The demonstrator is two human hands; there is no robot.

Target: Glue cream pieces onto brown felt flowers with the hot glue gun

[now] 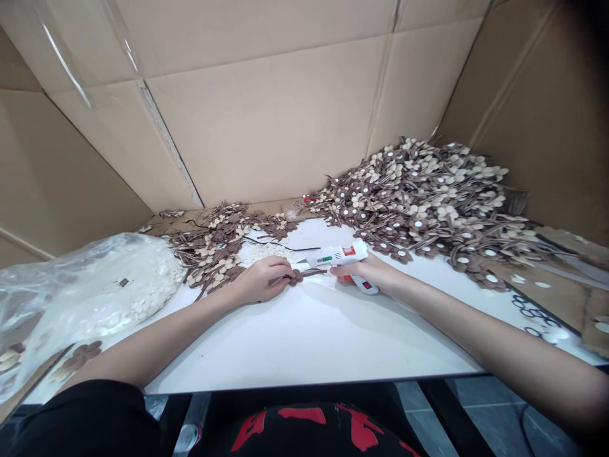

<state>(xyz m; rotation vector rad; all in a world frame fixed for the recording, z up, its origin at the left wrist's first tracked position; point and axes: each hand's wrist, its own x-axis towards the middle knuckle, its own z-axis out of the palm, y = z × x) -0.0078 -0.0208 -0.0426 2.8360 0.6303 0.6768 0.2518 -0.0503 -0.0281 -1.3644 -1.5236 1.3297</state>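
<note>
Near the middle of the white table, my left hand (267, 279) is closed on a brown felt flower (295, 277) with thin strips trailing to the right. My right hand (364, 270) grips a white and orange hot glue gun (339, 255) by its handle. The gun's nozzle points left and sits close above the flower; whether it touches cannot be made out. Just behind my left hand lies a scatter of small white discs (264, 252).
A large heap of brown and cream flowers (419, 197), many with white centres, fills the back right. A smaller flower pile (219, 244) lies at the back left. A clear plastic bag of white discs (128, 285) stands left. Cardboard walls (266, 127) enclose the table (304, 355).
</note>
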